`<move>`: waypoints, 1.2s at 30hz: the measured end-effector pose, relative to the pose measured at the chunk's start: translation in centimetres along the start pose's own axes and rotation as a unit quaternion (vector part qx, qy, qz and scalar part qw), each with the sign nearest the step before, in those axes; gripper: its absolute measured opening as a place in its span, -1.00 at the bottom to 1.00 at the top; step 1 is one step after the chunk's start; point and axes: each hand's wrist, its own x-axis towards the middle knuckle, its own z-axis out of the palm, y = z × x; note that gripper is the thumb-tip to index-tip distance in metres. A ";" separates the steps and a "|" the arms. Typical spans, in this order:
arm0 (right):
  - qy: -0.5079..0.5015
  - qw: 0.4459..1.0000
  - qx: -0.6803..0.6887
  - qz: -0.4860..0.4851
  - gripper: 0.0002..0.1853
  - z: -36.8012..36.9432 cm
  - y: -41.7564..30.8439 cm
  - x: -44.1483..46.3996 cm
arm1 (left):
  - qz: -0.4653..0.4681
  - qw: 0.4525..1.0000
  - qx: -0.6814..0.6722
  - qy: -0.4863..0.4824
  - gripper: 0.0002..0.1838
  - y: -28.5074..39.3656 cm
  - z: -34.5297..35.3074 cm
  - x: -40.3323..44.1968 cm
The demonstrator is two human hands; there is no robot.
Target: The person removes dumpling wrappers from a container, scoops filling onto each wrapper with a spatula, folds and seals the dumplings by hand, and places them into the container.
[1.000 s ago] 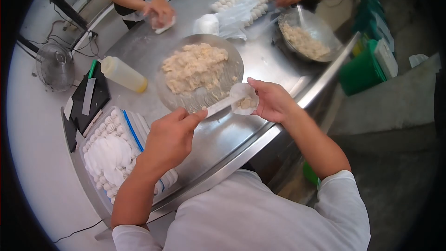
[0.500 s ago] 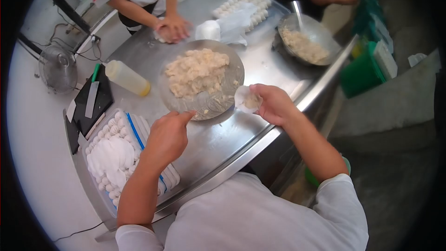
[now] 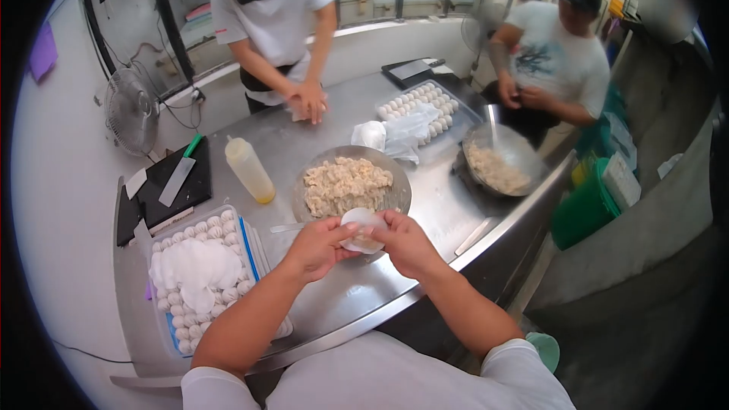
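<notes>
A round white dumpling wrapper [image 3: 364, 219] with some pale filling in it is held between my two hands, just in front of the round metal plate [image 3: 401, 196]. My left hand [image 3: 317, 250] pinches its left edge, and my right hand [image 3: 406, 243] grips the right edge with bent fingers. On the plate lies a heap of chunky, pale filling [image 3: 349, 186]. A thin, flat, light strip [image 3: 286, 228] sticks out beside my left hand; whether that hand holds it, I cannot tell.
A tub of pleated dumplings [image 3: 182, 310] stands left, near a squeeze bottle [image 3: 250, 171] and a knife [image 3: 179, 178] on a black board. A bowl of filling [image 3: 497, 167] and a dumpling tray [image 3: 437, 99] are farther right. Two co-workers stand across the steel table.
My left hand has left the plate and joined my right hand at the wrapper. My right hand has moved left with it. The view has tilted up, showing more of the co-workers.
</notes>
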 end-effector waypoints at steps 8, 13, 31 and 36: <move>-0.104 0.921 -0.337 -0.168 -0.50 5.7 -0.7 -3.4 | 0.055 0.996 -0.068 0.022 -0.44 1.5 -1.8 -10.2; -0.200 0.964 -0.116 -0.128 -0.43 10.8 -0.6 -4.7 | 0.267 0.959 -0.027 0.092 -0.41 -1.8 -1.5 -14.1; -0.248 0.951 -0.116 -0.146 -0.59 24.4 4.7 -10.2 | 0.463 0.865 0.020 0.191 -0.66 -3.6 -7.1 -28.8; -0.260 0.958 -0.045 -0.114 -0.78 27.8 6.0 -10.6 | 0.477 0.850 0.077 0.210 -0.64 -3.8 -10.0 -31.8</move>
